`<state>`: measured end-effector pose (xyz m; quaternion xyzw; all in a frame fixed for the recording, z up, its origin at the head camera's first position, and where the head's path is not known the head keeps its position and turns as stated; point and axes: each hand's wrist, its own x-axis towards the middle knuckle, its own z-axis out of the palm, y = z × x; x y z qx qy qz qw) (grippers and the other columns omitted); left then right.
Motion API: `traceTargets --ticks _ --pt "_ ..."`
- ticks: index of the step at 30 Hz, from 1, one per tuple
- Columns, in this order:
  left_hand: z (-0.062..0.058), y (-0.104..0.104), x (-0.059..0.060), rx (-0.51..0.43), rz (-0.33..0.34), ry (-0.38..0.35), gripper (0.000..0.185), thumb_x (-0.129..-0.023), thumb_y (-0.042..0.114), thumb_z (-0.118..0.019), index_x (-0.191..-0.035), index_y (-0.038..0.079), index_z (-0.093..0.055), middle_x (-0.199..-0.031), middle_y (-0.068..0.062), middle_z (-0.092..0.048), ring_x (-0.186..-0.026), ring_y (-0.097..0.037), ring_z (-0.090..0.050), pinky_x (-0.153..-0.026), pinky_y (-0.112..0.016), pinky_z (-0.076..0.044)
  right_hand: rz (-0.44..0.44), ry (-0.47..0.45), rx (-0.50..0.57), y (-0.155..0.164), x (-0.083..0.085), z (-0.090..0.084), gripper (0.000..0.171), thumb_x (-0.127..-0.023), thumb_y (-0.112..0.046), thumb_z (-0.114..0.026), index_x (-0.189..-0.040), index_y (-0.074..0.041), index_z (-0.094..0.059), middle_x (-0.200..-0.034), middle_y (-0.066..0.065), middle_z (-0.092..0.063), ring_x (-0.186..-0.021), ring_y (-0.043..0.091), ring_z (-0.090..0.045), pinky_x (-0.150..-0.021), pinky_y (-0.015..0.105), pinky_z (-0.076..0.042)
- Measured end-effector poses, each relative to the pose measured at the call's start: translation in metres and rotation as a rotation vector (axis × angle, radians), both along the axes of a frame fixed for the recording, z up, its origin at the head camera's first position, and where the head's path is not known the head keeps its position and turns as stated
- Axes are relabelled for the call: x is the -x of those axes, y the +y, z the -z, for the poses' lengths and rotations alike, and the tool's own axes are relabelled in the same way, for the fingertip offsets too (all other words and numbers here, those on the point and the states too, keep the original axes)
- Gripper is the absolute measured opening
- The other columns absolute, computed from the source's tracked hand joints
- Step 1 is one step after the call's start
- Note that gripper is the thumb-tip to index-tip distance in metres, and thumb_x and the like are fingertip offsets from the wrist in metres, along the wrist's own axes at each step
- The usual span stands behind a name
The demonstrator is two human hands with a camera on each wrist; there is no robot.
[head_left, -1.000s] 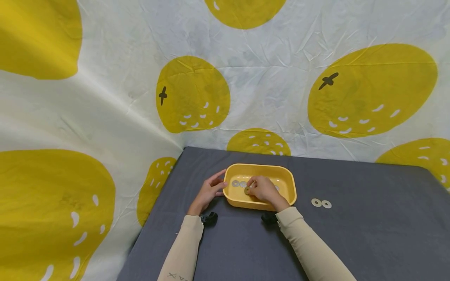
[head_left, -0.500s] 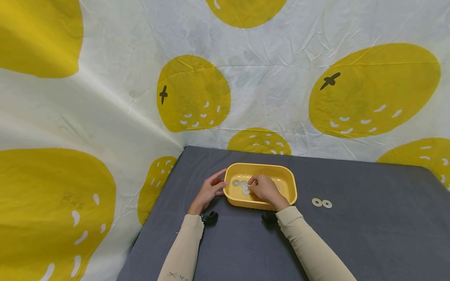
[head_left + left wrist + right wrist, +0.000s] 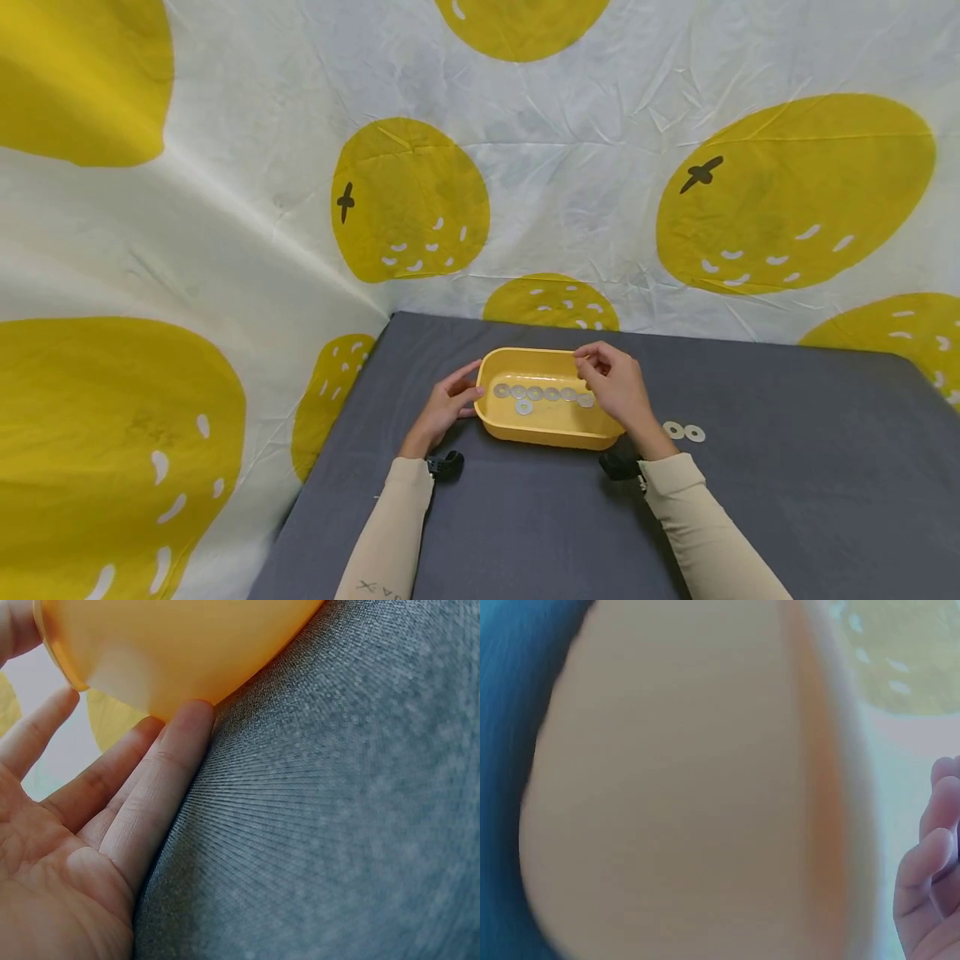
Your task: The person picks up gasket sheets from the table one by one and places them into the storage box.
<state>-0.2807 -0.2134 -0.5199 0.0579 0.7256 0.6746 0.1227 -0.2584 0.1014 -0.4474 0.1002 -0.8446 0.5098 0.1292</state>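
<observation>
A yellow rectangular container [image 3: 551, 435] stands on the dark cloth. Several flat metal washers [image 3: 535, 393] lie in a row inside it, and one more washer [image 3: 524, 407] lies just in front of the row. At the container's left end my left hand [image 3: 444, 408] holds the rim with its thumb over the edge. In the left wrist view its fingers [image 3: 150, 795] lie long against the outer wall. My right hand [image 3: 617, 385] is over the container's right end, fingers loosely bent and nothing visible in them. The right wrist view shows its fingertips at the right edge.
Two more washers [image 3: 684, 432] lie side by side on the dark tablecloth [image 3: 787, 467] to the right of the container. A white curtain [image 3: 570, 200] printed with yellow fruit hangs behind the table and down its left side.
My right hand has let go of a washer in the row, risen and moved right toward the container's far right end. The left hand has stayed at the left end.
</observation>
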Motion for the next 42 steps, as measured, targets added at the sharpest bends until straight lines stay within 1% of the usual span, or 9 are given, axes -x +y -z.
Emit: traceTargets --ticks 4,9,12,17,23,31,33,38,42 --pt "0.001 0.0 0.0 0.005 0.0 -0.004 0.057 -0.097 0.029 -0.072 -0.149 0.038 -0.052 -0.135 -0.017 -0.062 -0.116 -0.026 -0.067 -0.09 -0.039 -0.062 0.076 0.001 -0.047 0.035 -0.01 -0.002 0.012 -0.101 -0.015 -0.066 -0.107 -0.007 -0.072 -0.081 0.016 -0.07 -0.059 0.016 -0.059 -0.05 0.025 -0.047" --pt "0.001 0.0 0.001 0.008 0.003 -0.004 0.055 -0.098 0.028 -0.071 -0.149 0.038 -0.052 -0.134 -0.018 -0.062 -0.119 -0.03 -0.066 -0.089 -0.039 -0.062 0.151 -0.077 -0.127 0.082 -0.026 0.004 0.019 -0.102 -0.023 -0.064 -0.109 -0.006 -0.072 -0.082 0.016 -0.07 -0.06 0.019 -0.06 -0.048 0.026 -0.047" --pt "0.001 0.0 0.0 0.01 -0.003 0.002 0.056 -0.098 0.028 -0.071 -0.15 0.036 -0.052 -0.135 -0.019 -0.062 -0.118 -0.029 -0.066 -0.089 -0.039 -0.062 0.121 -0.162 -0.221 0.108 -0.032 0.008 0.026 -0.104 -0.027 -0.062 -0.114 -0.004 -0.07 -0.082 0.014 -0.07 -0.063 0.02 -0.061 -0.052 0.027 -0.047" --pt "0.002 -0.002 0.0 0.011 -0.004 0.01 0.057 -0.098 0.031 -0.071 -0.15 0.036 -0.051 -0.136 -0.017 -0.062 -0.116 -0.025 -0.067 -0.089 -0.039 -0.062 -0.005 -0.27 -0.386 0.138 -0.036 0.017 0.03 -0.103 -0.023 -0.063 -0.119 0.001 -0.068 -0.086 0.01 -0.07 -0.067 0.017 -0.059 -0.055 0.029 -0.046" --pt "0.004 -0.002 -0.001 0.007 0.008 0.011 0.057 -0.098 0.029 -0.071 -0.151 0.037 -0.05 -0.137 -0.015 -0.061 -0.117 -0.025 -0.067 -0.089 -0.039 -0.063 -0.054 -0.327 -0.498 0.15 -0.035 0.029 0.026 -0.096 -0.021 -0.071 -0.112 -0.001 -0.07 -0.085 0.003 -0.068 -0.07 0.014 -0.055 -0.059 0.031 -0.043" --pt "0.005 -0.002 -0.001 0.012 0.007 0.017 0.058 -0.097 0.031 -0.072 -0.151 0.038 -0.051 -0.137 -0.015 -0.062 -0.117 -0.025 -0.067 -0.089 -0.039 -0.063 -0.068 -0.364 -0.548 0.155 -0.029 0.044 0.034 -0.086 -0.029 -0.082 -0.103 -0.003 -0.069 -0.089 0.008 -0.064 -0.078 0.018 -0.055 -0.066 0.033 -0.044" --pt "0.005 -0.002 0.0 0.015 0.009 0.021 0.059 -0.097 0.031 -0.072 -0.151 0.037 -0.05 -0.138 -0.015 -0.061 -0.118 -0.026 -0.066 -0.089 -0.039 -0.063 -0.063 -0.363 -0.564 0.156 -0.028 0.046 0.035 -0.084 -0.031 -0.084 -0.102 -0.004 -0.07 -0.089 0.007 -0.065 -0.079 0.018 -0.055 -0.067 0.033 -0.043" --pt "0.006 -0.003 -0.001 0.019 0.009 0.02 0.059 -0.098 0.031 -0.071 -0.152 0.036 -0.049 -0.14 -0.015 -0.06 -0.121 -0.029 -0.065 -0.09 -0.039 -0.062 -0.037 -0.366 -0.585 0.154 -0.027 0.046 0.029 -0.083 -0.03 -0.085 -0.097 -0.009 -0.071 -0.088 0.004 -0.064 -0.078 0.017 -0.055 -0.067 0.036 -0.038" --pt "0.005 -0.003 -0.001 0.009 0.013 0.024 0.06 -0.098 0.03 -0.071 -0.153 0.034 -0.049 -0.14 -0.017 -0.06 -0.122 -0.03 -0.065 -0.089 -0.039 -0.063 -0.028 -0.363 -0.588 0.152 -0.029 0.046 0.024 -0.083 -0.027 -0.083 -0.095 -0.009 -0.072 -0.089 0.005 -0.065 -0.081 0.02 -0.056 -0.068 0.04 -0.037"
